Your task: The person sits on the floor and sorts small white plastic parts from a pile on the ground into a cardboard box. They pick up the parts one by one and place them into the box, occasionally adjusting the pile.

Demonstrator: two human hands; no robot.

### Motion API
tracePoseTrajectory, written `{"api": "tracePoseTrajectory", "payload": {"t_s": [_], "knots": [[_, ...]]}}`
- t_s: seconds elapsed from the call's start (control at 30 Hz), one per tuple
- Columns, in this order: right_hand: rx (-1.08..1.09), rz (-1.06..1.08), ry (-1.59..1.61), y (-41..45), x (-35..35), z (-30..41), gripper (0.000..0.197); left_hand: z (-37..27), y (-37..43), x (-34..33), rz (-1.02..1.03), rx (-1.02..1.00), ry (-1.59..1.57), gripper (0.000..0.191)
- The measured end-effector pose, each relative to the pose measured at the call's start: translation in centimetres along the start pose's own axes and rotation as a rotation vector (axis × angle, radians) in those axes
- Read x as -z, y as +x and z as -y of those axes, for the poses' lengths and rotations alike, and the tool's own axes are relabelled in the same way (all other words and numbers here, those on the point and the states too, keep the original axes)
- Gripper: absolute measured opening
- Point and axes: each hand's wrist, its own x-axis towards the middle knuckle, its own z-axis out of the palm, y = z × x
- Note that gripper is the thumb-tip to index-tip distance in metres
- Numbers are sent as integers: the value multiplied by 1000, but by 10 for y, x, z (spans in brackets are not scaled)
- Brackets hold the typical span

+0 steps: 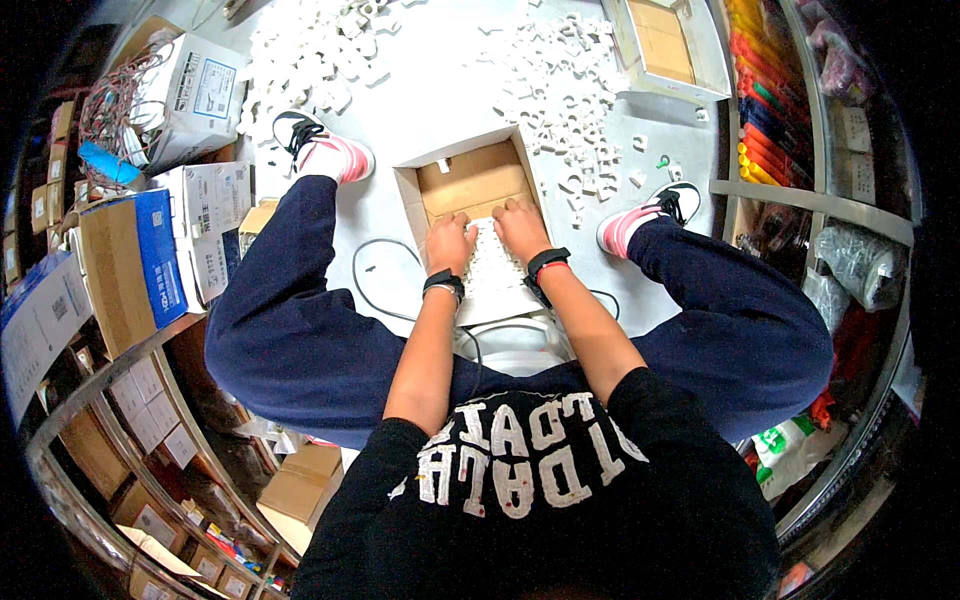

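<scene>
An open cardboard box lies between my legs. Rows of small white plastic pieces fill its near part, and the brown bottom shows beyond them. My left hand rests at the left side of these rows, with its fingers bent down at their far end. Beside it, my right hand curls over the far right of the rows. My fingertips are partly hidden, so whether either hand grips a piece does not show. Each wrist wears a black band.
White plastic fittings lie scattered in a left pile and a right pile. Another open box stands at the far right. Cartons and shelves line the left; a metal rack lines the right. A black cable loops on the floor.
</scene>
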Motion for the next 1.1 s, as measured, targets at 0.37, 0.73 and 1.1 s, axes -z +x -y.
{"api": "tracePoseTrajectory", "payload": {"t_s": [0.37,0.73,1.1], "knots": [[159,-583,258,6,58,22,29,-31,-12,0,21,-138,-69,27],[-360,-797,398,-23,61,-72,26,-72,-49,-37,244,-344,29,37],[-582,-571,499,-56,15,-85,24,-6,9,3,118,-301,34,18]]}}
